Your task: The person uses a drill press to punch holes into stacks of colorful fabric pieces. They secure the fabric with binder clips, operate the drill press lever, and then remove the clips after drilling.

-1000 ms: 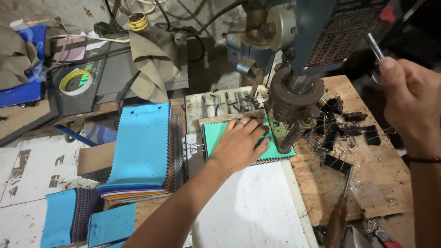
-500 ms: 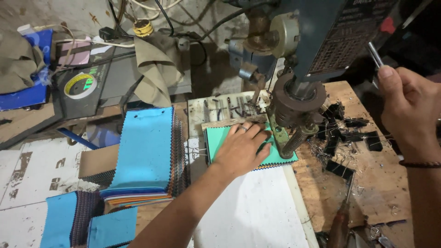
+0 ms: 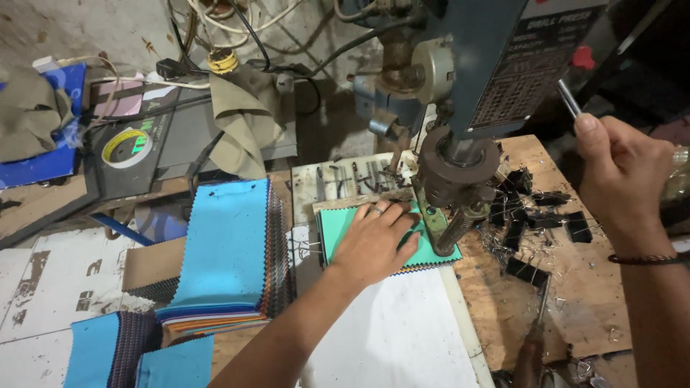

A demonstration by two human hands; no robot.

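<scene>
White sheet [image 3: 395, 338] lies nearest on the desk [image 3: 503, 316], at 6 o'clock. Just past it, left hand [image 3: 374, 241] is flat, fingers spread, palm down, pressing the teal fabric swatch stack [image 3: 338, 226]. Holds nothing, only pins it. The stack's long axis runs 9 to 3 o'clock, and its right end sits under the drill press head [image 3: 453, 169], touching or just beside the spindle at 2 o'clock from the hand. Left hand is the nearer one to the stack by far.

Blue swatch pile [image 3: 223, 251] lies at 9 o'clock of the left hand, well apart from the drill. Black binder clips [image 3: 532, 212] are scattered at 3 o'clock with metal shavings around them.

Right hand [image 3: 622, 172] is further out at 2 o'clock, raised, fingers curled shut around the thin metal feed lever [image 3: 569, 98]. It's well apart from the stack.

Far back: tape roll [image 3: 126, 147] and tan cloth [image 3: 241, 118] at 11 o'clock.
</scene>
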